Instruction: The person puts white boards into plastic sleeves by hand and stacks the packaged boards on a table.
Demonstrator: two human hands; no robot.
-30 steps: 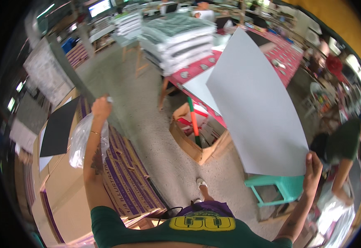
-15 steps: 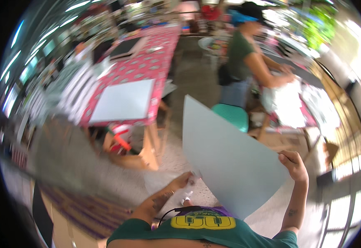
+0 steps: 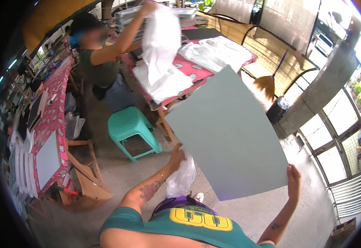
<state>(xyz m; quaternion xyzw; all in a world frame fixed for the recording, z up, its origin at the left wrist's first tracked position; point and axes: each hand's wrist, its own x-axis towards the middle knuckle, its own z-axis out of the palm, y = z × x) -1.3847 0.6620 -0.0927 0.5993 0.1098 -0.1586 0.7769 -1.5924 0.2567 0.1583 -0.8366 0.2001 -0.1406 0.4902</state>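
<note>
A large grey sheet (image 3: pixel 230 136), stiff and slightly bowed, is held up in front of me at a slant. My right hand (image 3: pixel 294 175) is closed on its right edge near the lower corner. From my closed left hand (image 3: pixel 177 157) hangs a crumpled clear plastic bag (image 3: pixel 182 177). The left fingers lie close to the sheet's left edge; whether they also grip it I cannot tell.
Ahead, a co-worker (image 3: pixel 102 62) lifts a white plastic bag (image 3: pixel 159 41) over a pink patterned table (image 3: pixel 193 70). A green stool (image 3: pixel 133 128) stands behind that person. At left, another pink table (image 3: pixel 58 99) bears a white sheet (image 3: pixel 48 159). A broom (image 3: pixel 267 84) and pillar (image 3: pixel 321 89) are at right.
My view has swung right, toward the co-worker's table. The grey sheet now faces me more broadly, still in my right hand. The co-worker has raised a white plastic bag.
</note>
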